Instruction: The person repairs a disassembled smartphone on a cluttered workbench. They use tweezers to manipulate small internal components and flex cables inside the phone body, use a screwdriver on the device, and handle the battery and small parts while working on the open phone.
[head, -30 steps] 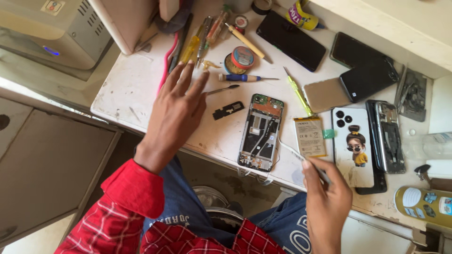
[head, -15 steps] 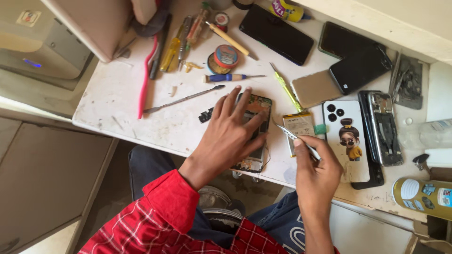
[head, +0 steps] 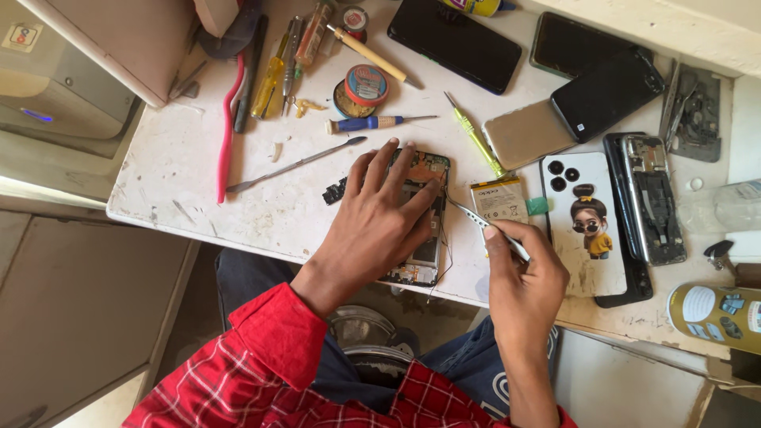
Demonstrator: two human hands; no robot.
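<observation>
Head cam, looking straight down at the bench (head: 198,182), white & scuffed. I've got the left hand (head: 380,218) flat on the opened phone (head: 420,214), fingers spread, palm pressing it down; the phone lies near the bench's front edge, its back off, board showing at the top end and bottom end past the hand. Right hand (head: 527,277) is just to the right of it, thumb & fingers pinched on tweezers (head: 476,220), tips angled up-left and reaching the phone's right edge near the left hand's fingertips. Thin black wire trails off the phone's right side toward the bench edge. Battery (head: 499,198) lies flat just right of the tweezers, small green bit beside it. Further right, a white case (head: 587,214) w/ a cartoon figure, lying on a dark phone frame (head: 650,198). Behind the phone: blue driver (head: 372,123), green driver (head: 474,135), a metal spudger (head: 297,164) lying diagonal, a small black part (head: 334,192) just left of the left hand. Round tin (head: 361,89) w/ tape roll on top sits behind the blue driver. Red pry tool (head: 226,131) far left, more drivers bunched at the back. Three dark phones (head: 456,43) face down along the back right, plus a beige one (head: 527,135). Red checked sleeves on both arms, jeans under the bench edge.
</observation>
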